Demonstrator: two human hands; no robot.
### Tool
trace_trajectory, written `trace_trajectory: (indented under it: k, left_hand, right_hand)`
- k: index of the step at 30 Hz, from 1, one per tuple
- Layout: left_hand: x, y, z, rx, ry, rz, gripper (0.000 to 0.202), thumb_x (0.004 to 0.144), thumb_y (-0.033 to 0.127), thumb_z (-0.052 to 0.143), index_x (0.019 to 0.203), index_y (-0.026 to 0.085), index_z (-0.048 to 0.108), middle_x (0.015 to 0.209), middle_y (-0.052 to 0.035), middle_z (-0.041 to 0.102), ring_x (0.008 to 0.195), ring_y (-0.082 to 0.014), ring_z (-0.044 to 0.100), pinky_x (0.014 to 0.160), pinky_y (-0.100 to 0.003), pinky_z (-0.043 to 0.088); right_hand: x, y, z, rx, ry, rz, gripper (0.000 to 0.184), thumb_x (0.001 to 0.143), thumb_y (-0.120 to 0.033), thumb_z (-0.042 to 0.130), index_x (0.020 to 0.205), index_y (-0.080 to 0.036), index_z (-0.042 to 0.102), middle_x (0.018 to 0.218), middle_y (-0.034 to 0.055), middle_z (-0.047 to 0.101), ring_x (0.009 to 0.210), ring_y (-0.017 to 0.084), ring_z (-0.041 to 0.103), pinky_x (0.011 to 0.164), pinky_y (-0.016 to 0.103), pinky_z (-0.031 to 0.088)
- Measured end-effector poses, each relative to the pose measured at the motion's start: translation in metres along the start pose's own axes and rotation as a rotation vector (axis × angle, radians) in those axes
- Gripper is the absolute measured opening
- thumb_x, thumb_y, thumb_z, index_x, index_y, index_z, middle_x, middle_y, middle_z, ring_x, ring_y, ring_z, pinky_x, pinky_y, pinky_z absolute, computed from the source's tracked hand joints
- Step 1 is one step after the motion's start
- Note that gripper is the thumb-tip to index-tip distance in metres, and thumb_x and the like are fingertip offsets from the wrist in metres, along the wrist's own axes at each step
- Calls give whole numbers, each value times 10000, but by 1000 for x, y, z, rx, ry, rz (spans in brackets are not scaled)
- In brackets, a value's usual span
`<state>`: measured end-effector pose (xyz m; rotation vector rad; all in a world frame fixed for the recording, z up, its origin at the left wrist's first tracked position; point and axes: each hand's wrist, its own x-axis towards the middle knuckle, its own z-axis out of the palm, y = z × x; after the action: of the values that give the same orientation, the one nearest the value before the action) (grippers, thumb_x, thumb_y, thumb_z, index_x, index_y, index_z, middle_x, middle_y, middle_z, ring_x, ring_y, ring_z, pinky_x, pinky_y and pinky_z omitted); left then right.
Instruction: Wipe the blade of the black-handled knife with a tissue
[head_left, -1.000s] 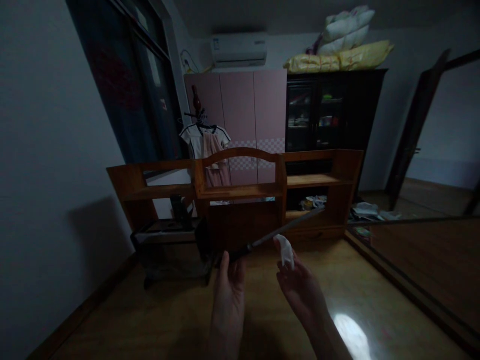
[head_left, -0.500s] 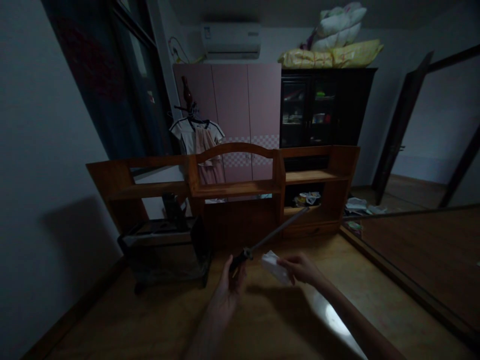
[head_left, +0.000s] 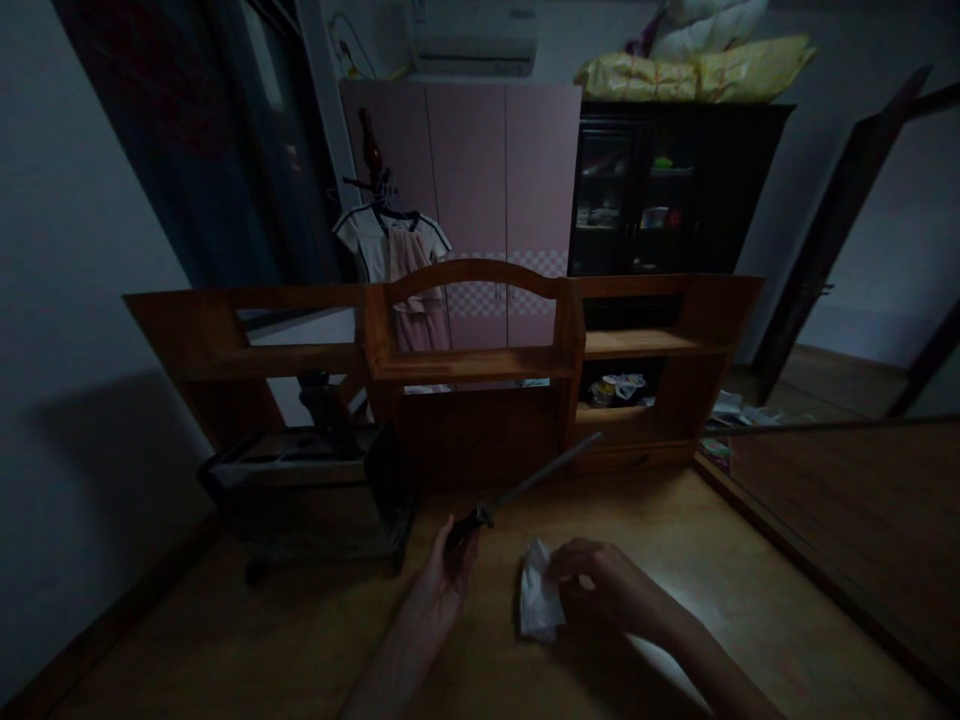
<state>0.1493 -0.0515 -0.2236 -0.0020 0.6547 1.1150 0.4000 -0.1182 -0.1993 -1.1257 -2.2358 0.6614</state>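
My left hand [head_left: 442, 580] is wrapped round the black handle of a sword-like thing [head_left: 540, 482] with a small guard. Its long, thin grey blade points up and away to the right; the exact kind is hard to tell in the dim light. To its right, a crumpled white tissue [head_left: 540, 600] is low over the wooden surface [head_left: 480, 680]; whether it rests there I cannot tell. The bent fingers of my right hand [head_left: 600, 580] pinch its upper right edge. The tissue is apart from the blade.
A wooden shelf unit [head_left: 472, 365] runs along the far edge. A dark box-like case [head_left: 300, 510] stands at the left, with a black object [head_left: 330, 415] on top. The surface's raised edge [head_left: 787, 540] runs along the right. Wardrobe [head_left: 465, 170] and dark cabinet [head_left: 675, 190] stand behind.
My right hand has moved the tissue down and nearer to me, away from the blade. My left hand has shifted slightly left and down with the sword-like thing. The view has tilted down.
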Motion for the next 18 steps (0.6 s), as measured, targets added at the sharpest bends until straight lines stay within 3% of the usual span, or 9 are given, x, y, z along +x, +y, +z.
trace_trajectory:
  k: [3, 5, 7, 9, 11, 13, 15, 18]
  left_hand:
    - [-5, 3, 2, -9, 80, 23, 234, 823, 169, 527, 1035, 74, 500, 849, -86, 612, 678, -135, 598, 532, -187, 507]
    - [-6, 5, 2, -30, 60, 38, 222, 839, 170, 503, 1040, 76, 500, 854, -80, 613, 687, -125, 597, 533, -176, 505]
    - [-6, 5, -1, -25, 38, 85, 229, 835, 159, 507, 1051, 82, 500, 877, -75, 612, 702, -120, 596, 531, -164, 501]
    - [-4, 4, -5, -12, 38, 112, 239, 820, 150, 527, 1050, 89, 505, 900, -72, 611, 723, -120, 597, 539, -156, 502]
    - [-2, 2, -8, -13, 27, 86, 239, 814, 156, 537, 1043, 93, 512, 914, -71, 609, 734, -119, 597, 534, -149, 500]
    - [0, 1, -11, -12, 35, 56, 238, 809, 169, 547, 1033, 93, 518, 906, -67, 610, 719, -115, 596, 516, -145, 495]
    - [1, 0, -11, -9, 46, 37, 240, 805, 182, 556, 1025, 92, 523, 901, -67, 610, 705, -113, 594, 505, -145, 490]
    - [1, -2, -11, -21, 35, 56, 242, 807, 175, 550, 1033, 94, 521, 928, -72, 606, 735, -117, 596, 521, -143, 494]
  right_hand:
    - [1, 13, 5, -49, 74, 45, 354, 839, -79, 460, 1092, -270, 618, 1172, -24, 496, 1029, 135, 483, 873, 221, 365]
    - [1, 30, 8, -113, 186, 131, 396, 866, -127, 450, 1228, -269, 523, 1219, 3, 462, 1016, 151, 496, 864, 250, 381]
    - [-1, 44, 10, -136, 322, 227, 363, 888, -214, 472, 1250, -233, 475, 1103, 28, 527, 839, 148, 546, 739, 255, 422]
    - [-3, 51, 11, -104, 393, 318, 259, 906, -350, 487, 1103, -189, 536, 920, 21, 569, 678, 135, 537, 606, 247, 414]
    - [-3, 50, 12, -82, 377, 405, 322, 889, -474, 495, 889, -161, 571, 791, 14, 566, 637, 136, 529, 547, 244, 392]
    - [-2, 45, 16, -71, 321, 473, 376, 847, -531, 534, 827, -157, 564, 725, 6, 557, 632, 138, 531, 532, 242, 383]
    - [0, 40, 22, -55, 299, 492, 366, 818, -516, 582, 948, -175, 555, 732, -8, 553, 637, 133, 528, 549, 237, 389]
    - [5, 39, 34, -79, 368, 414, 400, 822, -414, 616, 1147, -223, 484, 834, -11, 538, 711, 128, 520, 628, 233, 397]
